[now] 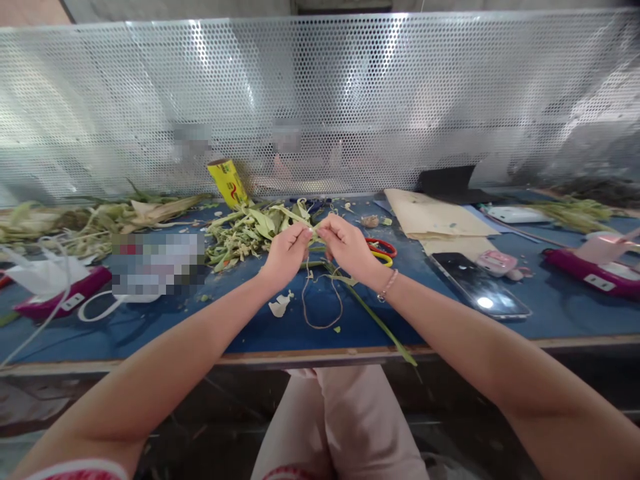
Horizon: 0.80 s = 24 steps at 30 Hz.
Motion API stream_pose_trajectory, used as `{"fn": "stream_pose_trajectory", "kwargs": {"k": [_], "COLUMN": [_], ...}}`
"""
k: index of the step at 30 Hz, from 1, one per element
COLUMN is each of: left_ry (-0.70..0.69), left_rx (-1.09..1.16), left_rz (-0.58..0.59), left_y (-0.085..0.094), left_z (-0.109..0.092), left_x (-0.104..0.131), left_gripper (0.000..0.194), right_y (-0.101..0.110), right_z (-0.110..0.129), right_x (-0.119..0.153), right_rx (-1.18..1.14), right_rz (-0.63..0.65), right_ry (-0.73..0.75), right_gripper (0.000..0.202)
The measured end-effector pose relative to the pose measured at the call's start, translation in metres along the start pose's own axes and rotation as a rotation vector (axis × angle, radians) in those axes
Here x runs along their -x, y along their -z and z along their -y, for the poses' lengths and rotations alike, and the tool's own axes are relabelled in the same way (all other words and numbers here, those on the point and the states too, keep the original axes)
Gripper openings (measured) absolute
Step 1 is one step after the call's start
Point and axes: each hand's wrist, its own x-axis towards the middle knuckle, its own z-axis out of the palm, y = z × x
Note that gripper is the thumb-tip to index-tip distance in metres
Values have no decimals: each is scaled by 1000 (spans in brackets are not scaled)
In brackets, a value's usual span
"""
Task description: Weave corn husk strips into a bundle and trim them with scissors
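Plant bit (312, 231) is pinched at the fingertips of both hands, left (289, 250) and right (350, 248), fingers closed on it pretty snugly. Yellow tube (228, 183) is tipped over a bit behind the leafy pile (240, 237); can't really see what's inside. Thin string (323, 327) loops down below the hands, short of the front edge of the blue table (270, 337). Long green stem (383, 325) pokes over that edge, and red and yellow handles (395, 250) sit just beside the right hand.
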Motion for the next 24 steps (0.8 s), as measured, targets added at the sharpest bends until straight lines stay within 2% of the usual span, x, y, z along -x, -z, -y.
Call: {"fn": "stream_pose_trajectory", "kwargs": {"k": [5,9,13,19,24], "left_ry": [9,105,160,14,23], "left_rx": [174,281,266,173,74], "left_rz": [82,151,96,-35,45], "left_y": [0,3,10,19,13], "left_z": [0,1,7,16,9], "left_x": [-1,-3,-9,-17,-9], "left_gripper": [36,37,32,13,25], "right_y": [1,2,1,2,1], "right_z": [0,-7,-17,-12,-10], "right_x": [-1,-1,-3,-5,-5], "right_rx": [-47,-55,-146,-333,-284], "right_rz": [22,81,87,93,78], "right_ry": [-20,-41,-98,-151,-210], "right_gripper": [14,12,15,21,19]}}
